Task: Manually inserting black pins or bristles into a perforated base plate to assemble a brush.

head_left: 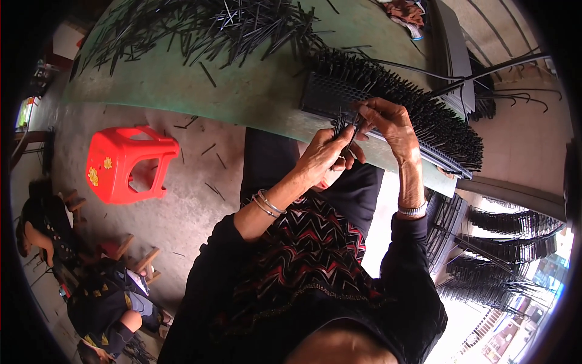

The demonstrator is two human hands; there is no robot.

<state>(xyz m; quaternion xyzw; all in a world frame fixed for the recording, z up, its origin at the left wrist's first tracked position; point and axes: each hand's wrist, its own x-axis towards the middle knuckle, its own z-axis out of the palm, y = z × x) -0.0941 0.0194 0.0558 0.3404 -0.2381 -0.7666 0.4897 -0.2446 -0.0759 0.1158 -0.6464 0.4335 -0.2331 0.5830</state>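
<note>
My left hand (327, 150) is closed around a small bundle of thin black sticks (341, 126), their ends poking up past the thumb. Close beside it, my right hand (391, 124) pinches a thin black stick by the bundle; the fingertips partly hide it. Both hands are at the near edge of a long black rack (327, 96) with rows of small holes at its left end. Many black sticks (418, 103) stand close together along the rest of the rack, which runs away to the right.
A green tabletop (242, 94) carries a loose heap of black sticks (242, 24). A red plastic stool (130, 164) stands on the floor at left, near scattered sticks. Two people (103, 303) sit at lower left. Racks of hanging black pieces (509, 249) are at right.
</note>
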